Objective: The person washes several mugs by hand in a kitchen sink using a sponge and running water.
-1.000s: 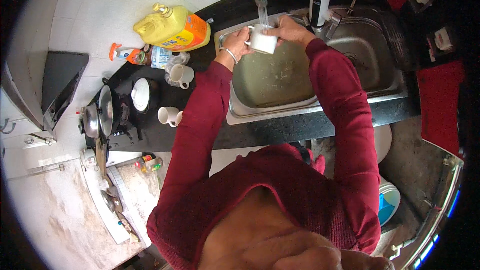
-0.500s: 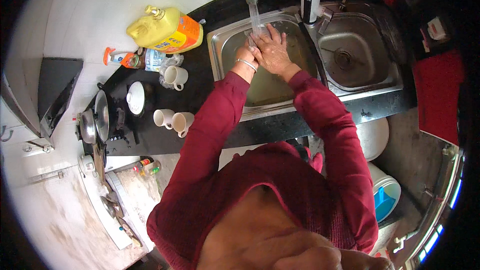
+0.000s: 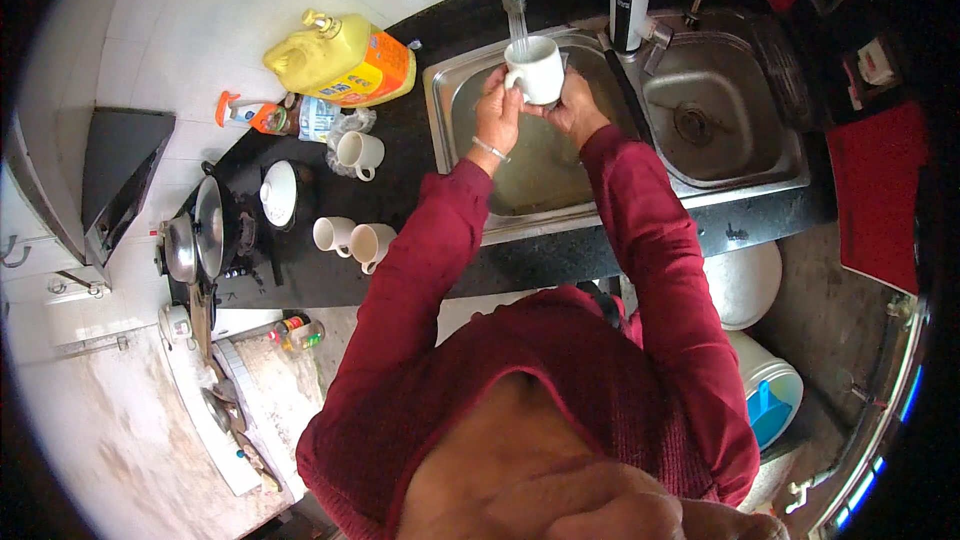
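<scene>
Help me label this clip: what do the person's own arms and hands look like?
Long maroon fabric sleeves reach almost to both wrists. The gloveless left hand has a thin silvery bangle at its wrist; the gloveless right hand shows no bracelet.

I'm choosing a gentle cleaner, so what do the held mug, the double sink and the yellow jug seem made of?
White mug: probably glazed ceramic; smooth, with a soft shine. Double sink: likely stainless steel; grey, with metallic glints. Yellow jug: apparently moulded plastic, semi-gloss; rounded body suggests it.
</scene>
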Demonstrator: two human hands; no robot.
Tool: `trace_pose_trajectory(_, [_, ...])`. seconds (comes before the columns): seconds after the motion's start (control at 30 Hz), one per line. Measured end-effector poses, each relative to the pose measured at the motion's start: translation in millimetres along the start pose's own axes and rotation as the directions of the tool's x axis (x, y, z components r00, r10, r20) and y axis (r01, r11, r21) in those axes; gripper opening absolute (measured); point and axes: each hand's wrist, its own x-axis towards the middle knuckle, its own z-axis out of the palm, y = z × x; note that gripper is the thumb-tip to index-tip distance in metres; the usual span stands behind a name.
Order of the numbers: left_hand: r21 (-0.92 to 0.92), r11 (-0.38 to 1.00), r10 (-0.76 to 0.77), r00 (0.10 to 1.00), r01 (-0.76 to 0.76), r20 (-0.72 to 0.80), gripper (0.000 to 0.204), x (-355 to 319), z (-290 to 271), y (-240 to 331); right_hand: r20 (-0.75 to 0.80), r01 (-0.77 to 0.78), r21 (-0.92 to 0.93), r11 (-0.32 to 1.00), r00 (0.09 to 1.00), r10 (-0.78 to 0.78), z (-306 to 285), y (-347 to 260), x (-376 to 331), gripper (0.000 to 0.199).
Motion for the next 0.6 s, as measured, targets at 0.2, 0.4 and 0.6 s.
trace_pose_trajectory(0.2, [0.614,0.722,0.19,0.945,-0.319,0.268,0.023,-2,-34,-2,-0.166,0.006,0.024,1.0,0.986,-0.002,-15,4,17,0.039])
trace_pose_trajectory(0.4, [-0.244,0.662,-0.524,0.67,0.709,0.526,0.022,5,-34,21,-0.195,0.093,-0.055,0.994,0.975,-0.102,-15,0,18,0.037])
trace_pose_trajectory(0.6, [-0.208,0.868,-0.384,0.875,0.451,0.296,0.022,6,-27,20,-0.24,0.079,-0.233,0.969,0.961,-0.136,-21,-9,15,0.041])
